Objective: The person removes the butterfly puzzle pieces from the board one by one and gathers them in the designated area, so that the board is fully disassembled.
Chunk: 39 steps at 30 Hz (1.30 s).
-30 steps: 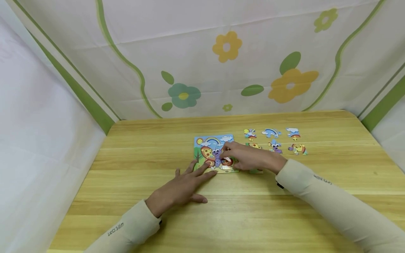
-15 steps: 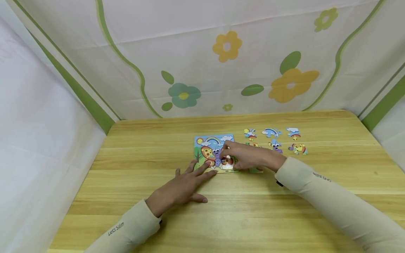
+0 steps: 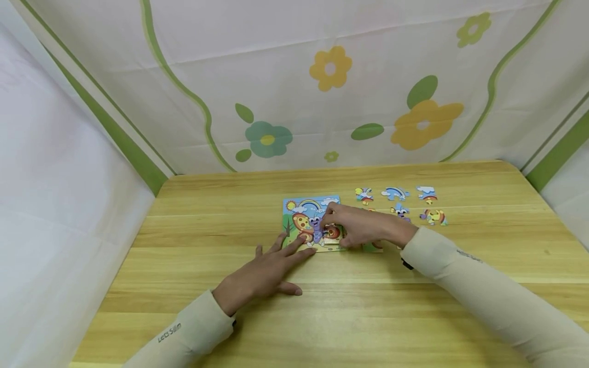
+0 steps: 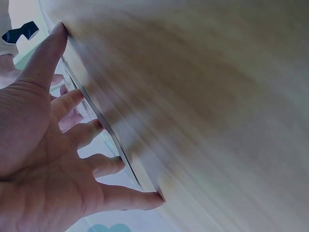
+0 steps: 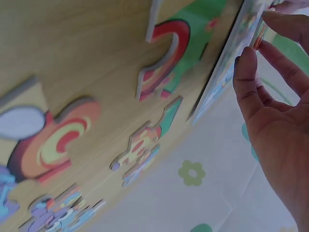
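A butterfly puzzle board (image 3: 301,222) lies flat on the table. My left hand (image 3: 264,273) is spread, its fingertips resting on the board's lower left part and the thumb on the wood; in the left wrist view, the fingers (image 4: 111,195) look straight and apart. Over the board's right side, my right hand (image 3: 361,225) pinches a small puzzle piece (image 3: 332,233) with a red and orange curl. The right wrist view shows that piece (image 5: 259,38) edge-on between thumb and fingertips. Part of the board is hidden under this hand.
Loose pieces lie right of the board: a rainbow piece (image 3: 394,193), a cloud piece (image 3: 426,192), a purple face piece (image 3: 401,212) and several others. A green piece (image 3: 372,247) sits partly under my right hand. A white flowered cloth (image 3: 294,102) hangs behind the table.
The pinched piece has tilted slightly over the board; its glare has faded and a pale lower edge shows. My right hand has barely shifted. The left hand stays put.
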Available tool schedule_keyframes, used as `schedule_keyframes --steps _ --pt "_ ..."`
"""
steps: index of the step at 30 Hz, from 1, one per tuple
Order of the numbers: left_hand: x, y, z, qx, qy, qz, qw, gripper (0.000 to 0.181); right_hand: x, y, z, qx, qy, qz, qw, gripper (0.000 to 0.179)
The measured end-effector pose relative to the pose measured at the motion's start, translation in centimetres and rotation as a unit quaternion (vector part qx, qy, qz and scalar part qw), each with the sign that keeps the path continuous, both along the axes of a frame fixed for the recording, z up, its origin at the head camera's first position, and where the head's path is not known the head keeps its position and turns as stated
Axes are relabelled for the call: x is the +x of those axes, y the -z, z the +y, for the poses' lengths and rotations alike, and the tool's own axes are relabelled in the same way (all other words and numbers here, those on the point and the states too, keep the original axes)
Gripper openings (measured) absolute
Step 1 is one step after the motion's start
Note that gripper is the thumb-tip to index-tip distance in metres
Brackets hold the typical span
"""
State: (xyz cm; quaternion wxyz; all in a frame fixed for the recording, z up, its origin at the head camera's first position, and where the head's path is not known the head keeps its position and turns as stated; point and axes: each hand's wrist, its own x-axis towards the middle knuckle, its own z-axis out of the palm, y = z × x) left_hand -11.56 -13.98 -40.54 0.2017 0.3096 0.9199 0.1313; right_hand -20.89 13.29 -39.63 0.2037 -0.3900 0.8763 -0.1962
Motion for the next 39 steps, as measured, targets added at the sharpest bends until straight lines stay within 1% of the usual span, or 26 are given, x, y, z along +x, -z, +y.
schedule_keyframes --steps 6,9,15,20,23,27,31,39 --pt "0.0 0.1 0.1 -0.002 0.000 -0.001 1.0000 0.085 0.2 0.1 2.0 -0.004 0.014 0.012 0.9998 0.055" --pt "-0.1 0.2 0.1 -0.001 0.001 0.000 1.0000 0.085 0.6 0.0 3.5 -0.014 0.027 0.016 0.9994 0.055" --pt "0.0 0.3 0.1 0.003 -0.002 -0.003 1.0000 0.086 1.8 -0.4 7.3 -0.039 0.053 0.026 0.9975 0.056" --pt "0.0 0.3 0.1 0.003 -0.003 -0.003 1.0000 0.087 2.5 -0.5 10.8 -0.055 0.083 0.049 0.9938 0.056" --pt "0.0 0.2 0.1 0.004 -0.003 -0.003 1.0000 0.087 3.0 -0.2 12.8 -0.053 0.101 0.071 0.9910 0.056" --pt "0.1 0.2 0.1 0.004 -0.003 -0.004 1.0000 0.086 3.8 0.3 15.1 -0.051 0.124 0.078 0.9879 0.057" --pt "0.1 0.2 0.1 0.005 -0.003 -0.004 1.0000 0.086 4.6 0.9 17.1 -0.043 0.139 0.089 0.9854 0.060" --pt "0.1 0.1 0.1 0.009 -0.006 -0.007 0.9999 0.085 5.8 1.9 19.4 -0.013 0.141 0.132 0.9810 0.060"
